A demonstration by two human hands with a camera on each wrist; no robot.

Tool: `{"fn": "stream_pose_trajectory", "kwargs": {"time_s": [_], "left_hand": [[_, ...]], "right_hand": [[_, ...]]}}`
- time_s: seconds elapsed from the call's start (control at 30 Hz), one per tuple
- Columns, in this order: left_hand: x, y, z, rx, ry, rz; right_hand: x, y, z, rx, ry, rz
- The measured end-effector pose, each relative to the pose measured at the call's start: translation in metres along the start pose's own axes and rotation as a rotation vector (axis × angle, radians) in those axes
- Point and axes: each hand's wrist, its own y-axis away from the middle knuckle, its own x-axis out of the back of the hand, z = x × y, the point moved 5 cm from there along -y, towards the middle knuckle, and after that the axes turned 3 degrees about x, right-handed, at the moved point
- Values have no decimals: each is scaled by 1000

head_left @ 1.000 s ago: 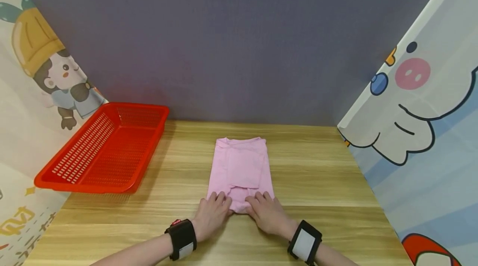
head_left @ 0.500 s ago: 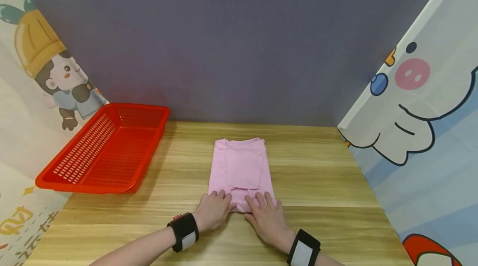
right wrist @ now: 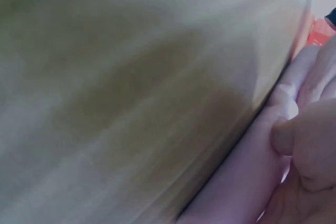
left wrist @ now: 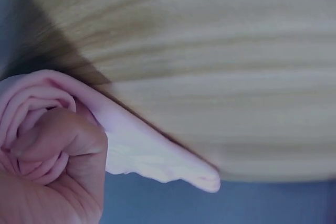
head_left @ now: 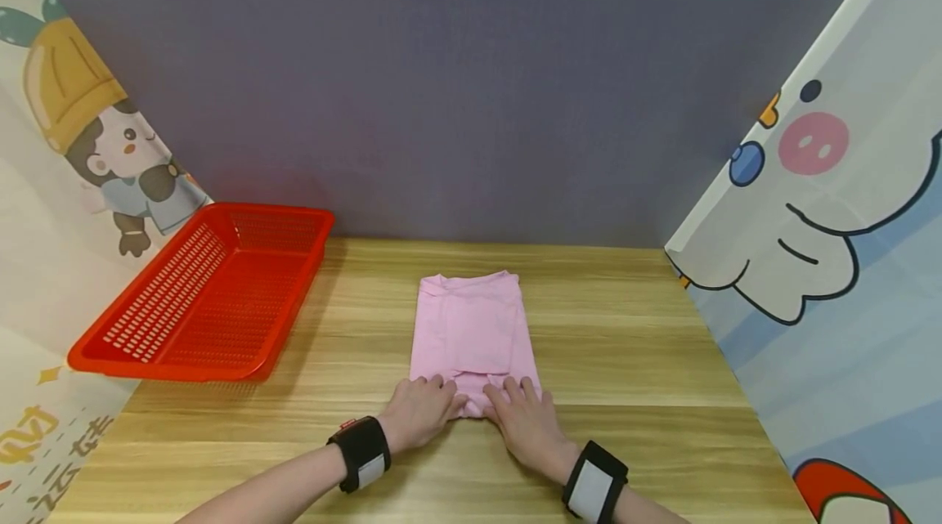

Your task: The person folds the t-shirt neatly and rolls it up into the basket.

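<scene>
A pink shirt, folded into a narrow rectangle, lies flat on the wooden table. Its near edge forms a thick roll, seen end-on in layers in the left wrist view. My left hand grips the roll's left end, its thumb tucked into the layers and its fingers over the top. At the right end, my right hand holds the same edge, fingers spread over the cloth and thumb against the roll. A smaller folded panel lies on the shirt's middle, just beyond my fingertips.
A red plastic basket with perforated sides stands at the left of the table. A grey panel rises behind the tabletop. Printed cartoon sheets border the left and right sides.
The shirt has shifted slightly left. My right hand lay flatter with its thumb drawn back half a second ago; now its thumb is up against the shirt's near edge again.
</scene>
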Motion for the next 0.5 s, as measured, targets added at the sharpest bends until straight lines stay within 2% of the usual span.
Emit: {"fn": "stream_pose_trajectory", "kwargs": {"time_s": [0.17, 0.37, 0.5], "left_hand": [[2, 9, 3, -38, -141, 126], [0, 18, 4, -35, -286, 215], [0, 19, 6, -57, -365, 288]], "right_hand": [[0, -5, 4, 21, -82, -61], [0, -15, 11, 26, -177, -215], [3, -20, 13, 13, -235, -308]]}}
